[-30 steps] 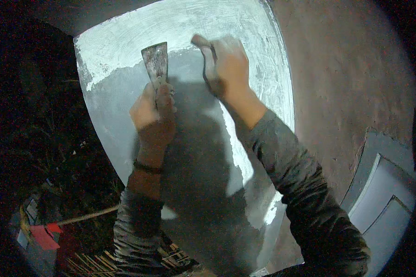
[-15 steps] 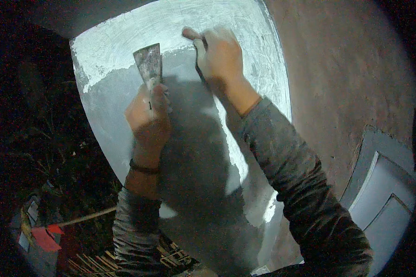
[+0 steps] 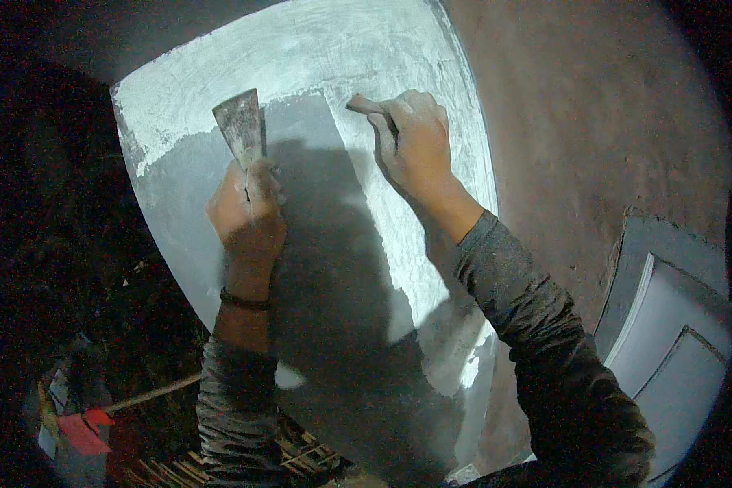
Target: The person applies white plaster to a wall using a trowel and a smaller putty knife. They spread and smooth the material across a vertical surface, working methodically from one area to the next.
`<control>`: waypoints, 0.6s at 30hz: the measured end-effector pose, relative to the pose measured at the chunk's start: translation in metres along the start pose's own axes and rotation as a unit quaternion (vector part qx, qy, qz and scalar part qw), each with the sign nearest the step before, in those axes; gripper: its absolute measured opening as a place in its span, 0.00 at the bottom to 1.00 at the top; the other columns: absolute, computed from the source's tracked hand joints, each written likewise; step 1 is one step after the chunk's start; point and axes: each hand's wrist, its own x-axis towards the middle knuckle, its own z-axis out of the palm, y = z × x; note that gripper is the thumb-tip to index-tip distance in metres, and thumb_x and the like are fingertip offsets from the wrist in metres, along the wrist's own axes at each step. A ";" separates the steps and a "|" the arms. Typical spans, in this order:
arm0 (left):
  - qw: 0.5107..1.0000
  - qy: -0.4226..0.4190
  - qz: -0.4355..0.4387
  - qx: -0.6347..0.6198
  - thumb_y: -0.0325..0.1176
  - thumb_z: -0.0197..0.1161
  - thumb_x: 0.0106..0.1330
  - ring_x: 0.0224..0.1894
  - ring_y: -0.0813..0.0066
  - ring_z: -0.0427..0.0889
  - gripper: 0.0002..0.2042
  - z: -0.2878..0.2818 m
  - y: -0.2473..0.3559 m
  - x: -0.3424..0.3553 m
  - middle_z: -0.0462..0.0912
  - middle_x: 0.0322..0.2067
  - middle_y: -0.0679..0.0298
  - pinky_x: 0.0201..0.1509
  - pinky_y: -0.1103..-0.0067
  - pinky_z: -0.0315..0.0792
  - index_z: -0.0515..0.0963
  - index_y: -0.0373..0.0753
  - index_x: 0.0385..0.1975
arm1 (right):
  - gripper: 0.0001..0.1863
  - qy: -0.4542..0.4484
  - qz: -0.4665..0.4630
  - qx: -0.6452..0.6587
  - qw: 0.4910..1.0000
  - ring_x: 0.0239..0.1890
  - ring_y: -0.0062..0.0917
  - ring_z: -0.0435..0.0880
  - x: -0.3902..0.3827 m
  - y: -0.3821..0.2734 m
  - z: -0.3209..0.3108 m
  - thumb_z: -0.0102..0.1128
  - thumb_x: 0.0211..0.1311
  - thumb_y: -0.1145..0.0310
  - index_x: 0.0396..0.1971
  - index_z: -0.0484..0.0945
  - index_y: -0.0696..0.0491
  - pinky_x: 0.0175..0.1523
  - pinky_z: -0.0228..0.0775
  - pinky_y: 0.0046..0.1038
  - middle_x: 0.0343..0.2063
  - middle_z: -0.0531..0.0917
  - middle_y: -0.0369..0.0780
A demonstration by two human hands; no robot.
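My left hand (image 3: 250, 207) is closed around the handle of a putty knife (image 3: 242, 124), its smeared, flared blade pointing up. A dark band circles that wrist. To the right, my right hand (image 3: 421, 146) is closed against the wall, gripping a tool with a short brown end (image 3: 364, 104) that sticks out to the left; the rest is hidden by the fingers. White filler (image 3: 293, 45) coats the upper part of the wall face. A white strip (image 3: 398, 244) of it runs down from beside my right hand. Bare grey surface (image 3: 179, 195) lies left of it, partly under my shadow.
A brown wall (image 3: 577, 106) meets the face's right edge, with a grey panelled door or shutter (image 3: 675, 325) lower down. Dark foliage (image 3: 65, 220) fills the left. Below are a pole (image 3: 154, 393), red cloth (image 3: 85, 431) and thin sticks (image 3: 309, 451).
My right hand has moved down and slightly right along the wall, and the white strip below it shows longer and wider. My left hand with the putty knife sits slightly farther left.
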 end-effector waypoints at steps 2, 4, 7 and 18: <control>0.999 0.001 -0.013 -0.030 0.41 0.51 0.78 0.22 0.61 0.83 0.16 0.000 0.000 0.000 0.81 0.22 0.59 0.29 0.69 0.76 0.79 0.36 0.34 | 0.06 0.003 0.003 0.001 1.000 0.35 0.43 0.77 0.006 0.005 0.003 0.65 0.65 0.66 0.36 0.87 0.50 0.44 0.68 0.44 0.29 0.81 0.45; 0.999 0.002 -0.036 -0.028 0.39 0.51 0.78 0.22 0.60 0.82 0.15 0.000 0.001 0.000 0.81 0.22 0.59 0.29 0.68 0.75 0.79 0.36 0.34 | 0.06 0.051 -0.005 -0.018 0.999 0.37 0.45 0.79 0.022 0.011 0.011 0.65 0.65 0.66 0.34 0.86 0.53 0.45 0.69 0.44 0.31 0.82 0.46; 0.998 0.005 -0.065 -0.025 0.38 0.51 0.78 0.22 0.58 0.82 0.15 0.001 0.003 -0.001 0.81 0.22 0.58 0.28 0.67 0.74 0.79 0.36 0.33 | 0.07 0.084 -0.038 -0.006 0.996 0.38 0.45 0.80 0.026 0.018 0.012 0.66 0.64 0.66 0.33 0.86 0.54 0.46 0.70 0.43 0.32 0.82 0.46; 0.998 0.000 -0.061 -0.008 0.37 0.54 0.79 0.21 0.59 0.81 0.14 0.001 0.006 0.001 0.80 0.22 0.58 0.29 0.67 0.74 0.78 0.35 0.31 | 0.08 0.048 -0.058 -0.023 0.997 0.40 0.45 0.80 0.024 0.031 0.008 0.65 0.64 0.65 0.32 0.85 0.55 0.48 0.70 0.46 0.31 0.82 0.46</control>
